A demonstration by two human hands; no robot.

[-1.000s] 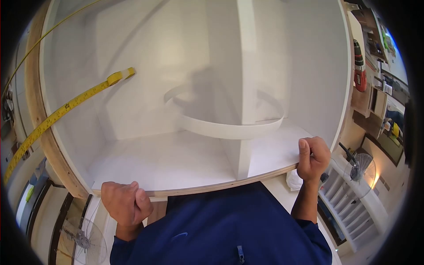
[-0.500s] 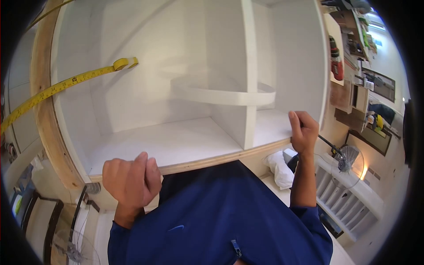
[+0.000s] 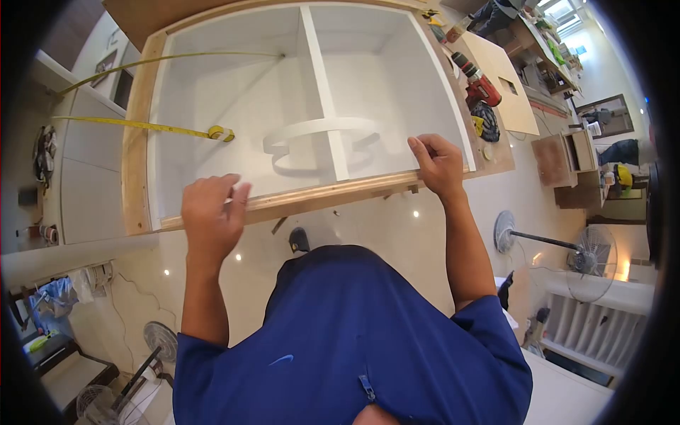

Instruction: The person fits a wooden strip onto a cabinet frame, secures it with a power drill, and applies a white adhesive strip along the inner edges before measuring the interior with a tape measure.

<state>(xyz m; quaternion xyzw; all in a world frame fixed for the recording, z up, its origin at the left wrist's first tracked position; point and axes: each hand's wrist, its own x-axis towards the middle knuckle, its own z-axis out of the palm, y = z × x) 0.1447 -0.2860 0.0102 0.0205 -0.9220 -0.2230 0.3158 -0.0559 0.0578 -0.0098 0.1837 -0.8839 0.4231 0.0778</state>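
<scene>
A white cabinet with a bare plywood rim (image 3: 134,142) lies open towards me. An upright divider (image 3: 319,85) splits it, and a curved white strip (image 3: 312,127) crosses the divider. My left hand (image 3: 211,212) sits on the near plywood edge at the left with its fingers bent over it. My right hand (image 3: 439,164) grips the same edge near the right corner. A yellow tape measure (image 3: 221,132) reaches in over the left side, and its tip rests inside the cabinet.
A red and black drill (image 3: 476,83) lies just beyond the cabinet's right side, beside a pale board (image 3: 499,71). Standing fans are at the right (image 3: 506,230) and lower left (image 3: 161,340). Workbenches and clutter fill the far right. The floor is glossy.
The cabinet has swung away from my face and down, and now lies farther out at arm's length. My left hand went from a loose fist below the edge back onto it. My right hand kept its grip.
</scene>
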